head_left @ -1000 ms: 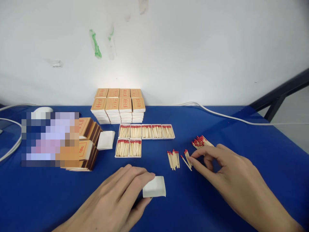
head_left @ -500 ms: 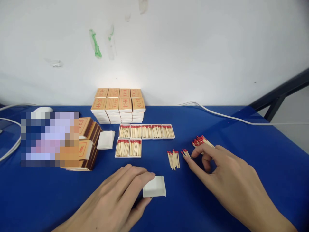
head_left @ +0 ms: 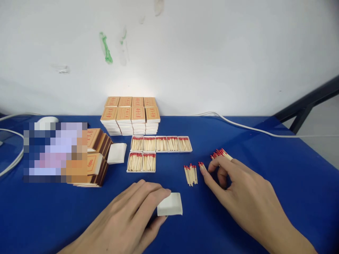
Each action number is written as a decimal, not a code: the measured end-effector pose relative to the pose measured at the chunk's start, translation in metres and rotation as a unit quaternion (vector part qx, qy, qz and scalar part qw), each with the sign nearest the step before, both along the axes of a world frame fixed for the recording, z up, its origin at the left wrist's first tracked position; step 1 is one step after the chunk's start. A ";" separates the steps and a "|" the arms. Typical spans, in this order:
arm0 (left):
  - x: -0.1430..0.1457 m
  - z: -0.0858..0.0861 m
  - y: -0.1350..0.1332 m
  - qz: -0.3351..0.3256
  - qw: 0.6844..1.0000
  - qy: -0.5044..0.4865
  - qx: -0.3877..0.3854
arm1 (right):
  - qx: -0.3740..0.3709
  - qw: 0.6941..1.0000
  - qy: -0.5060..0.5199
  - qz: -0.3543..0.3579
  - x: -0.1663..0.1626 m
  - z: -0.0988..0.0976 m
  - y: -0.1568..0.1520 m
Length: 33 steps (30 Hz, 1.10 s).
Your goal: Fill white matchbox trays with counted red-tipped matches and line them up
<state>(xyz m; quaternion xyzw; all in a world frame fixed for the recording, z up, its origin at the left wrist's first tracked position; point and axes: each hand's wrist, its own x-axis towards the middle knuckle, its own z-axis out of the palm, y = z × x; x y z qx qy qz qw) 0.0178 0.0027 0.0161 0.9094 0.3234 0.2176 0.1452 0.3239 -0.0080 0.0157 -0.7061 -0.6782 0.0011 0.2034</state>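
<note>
My left hand (head_left: 132, 215) grips an empty white matchbox tray (head_left: 171, 204) at its left side, fingers above and thumb below. The tray's open side faces up. My right hand (head_left: 238, 190) is over the blue table, with its thumb and index finger apart. Its thumb tip touches a few red-tipped matches (head_left: 201, 165). Just left of these lies a small loose group of matches (head_left: 190, 174). Beyond the right fingers is a larger heap of matches (head_left: 221, 153), partly covered by the hand.
Matchbox trays full of matches (head_left: 149, 162) stand in two rows in the middle. Behind them are stacked orange matchboxes (head_left: 138, 114). Leftward are more matchboxes (head_left: 94, 162), a white tray stack (head_left: 117, 153) and a pixelated patch. A white cable (head_left: 238, 124) runs along the back.
My right thumb has shifted slightly left, and the few matches at its tip have moved left towards the small group. My left hand keeps its grip on the tray.
</note>
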 end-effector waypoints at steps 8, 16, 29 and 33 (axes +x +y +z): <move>-0.001 0.003 0.000 -0.004 1.000 0.011 0.002 | 0.010 1.000 -0.007 0.027 -0.001 -0.003 -0.001; -0.002 -0.001 -0.001 -0.001 1.000 0.011 -0.007 | 0.020 0.999 -0.014 0.038 -0.004 -0.002 -0.001; 0.002 0.005 0.001 0.005 0.999 0.016 0.038 | -0.007 0.999 0.015 0.042 -0.003 -0.001 -0.002; 0.000 0.002 0.001 0.002 0.999 0.020 0.036 | -0.020 0.999 0.021 0.041 -0.002 0.001 -0.002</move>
